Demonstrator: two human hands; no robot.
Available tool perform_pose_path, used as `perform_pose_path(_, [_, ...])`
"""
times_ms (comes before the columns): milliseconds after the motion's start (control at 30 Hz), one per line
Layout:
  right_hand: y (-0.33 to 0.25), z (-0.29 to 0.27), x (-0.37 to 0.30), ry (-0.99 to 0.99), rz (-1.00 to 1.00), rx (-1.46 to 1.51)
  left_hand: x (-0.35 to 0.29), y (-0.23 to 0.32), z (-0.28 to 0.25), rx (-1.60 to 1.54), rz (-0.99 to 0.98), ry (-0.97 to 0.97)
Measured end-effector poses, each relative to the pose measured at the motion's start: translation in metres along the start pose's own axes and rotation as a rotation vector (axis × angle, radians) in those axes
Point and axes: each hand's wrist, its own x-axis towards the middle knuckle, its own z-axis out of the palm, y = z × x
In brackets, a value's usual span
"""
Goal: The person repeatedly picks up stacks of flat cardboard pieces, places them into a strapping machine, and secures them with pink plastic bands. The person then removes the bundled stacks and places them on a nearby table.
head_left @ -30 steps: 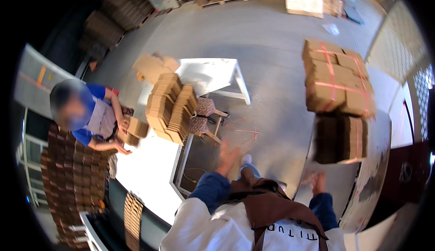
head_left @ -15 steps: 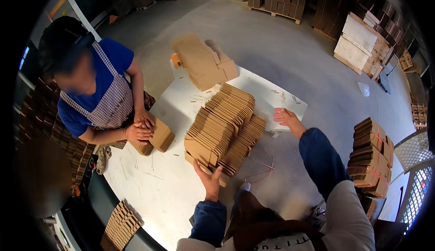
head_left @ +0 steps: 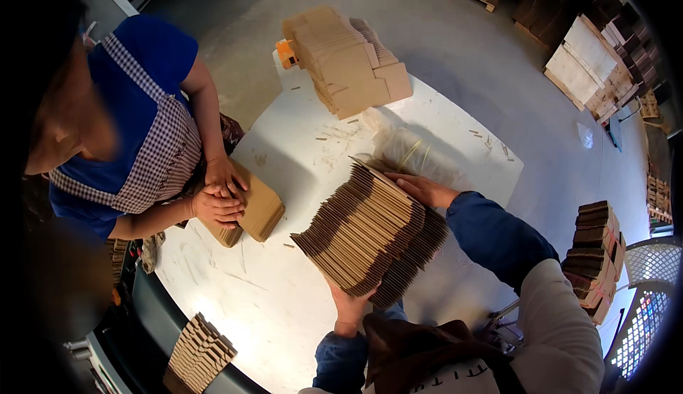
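Observation:
A thick stack of folded brown cardboard pieces (head_left: pixel 363 227) is between my two hands, over the near side of the white table (head_left: pixel 220 273). My left hand (head_left: pixel 347 303) grips its near end from below, with the fingers partly hidden by the cardboard. Against the far end lies my right hand (head_left: pixel 425 190), its fingers stretched along the outer piece and pressing on it. Another row of cardboard edges shows along the stack's right side. Just beyond my right hand lies a clear plastic wrap (head_left: pixel 413 150) with a yellowish strand.
Across the table at left, a person in a blue shirt and checked apron rests both hands (head_left: pixel 222 198) on smaller cardboard bundles (head_left: pixel 265 212). A larger cardboard pile (head_left: pixel 348 66) stands at the far end beside an orange object (head_left: pixel 287 52). Tied bundles (head_left: pixel 594 251) stand at right, near a chair (head_left: pixel 651 308).
My right hand has come from the open air at right onto the stack's far end. The stack has turned and shifted, and the plastic wrap now shows behind it. My view has shifted too.

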Motion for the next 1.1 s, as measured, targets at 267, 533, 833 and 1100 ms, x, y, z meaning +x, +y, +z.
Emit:
perform_pose_path(267, [0.011,0.034,-0.06,0.169,0.144,0.21,0.013,0.033,-0.015,-0.032,0.09,-0.209])
perform_pose_path(533, [0.036,0.097,-0.282,0.536,0.393,0.409,-0.019,0.076,0.029,0.229,0.101,-0.778])
perform_pose_path(833, [-0.005,0.236,-0.607,1.247,0.728,0.714,-0.157,0.088,0.245,0.477,0.273,-1.694])
perform_pose_path(1100, [-0.027,0.441,-0.811,1.594,0.788,1.124,-0.414,0.069,0.382,0.677,-0.119,-2.343])
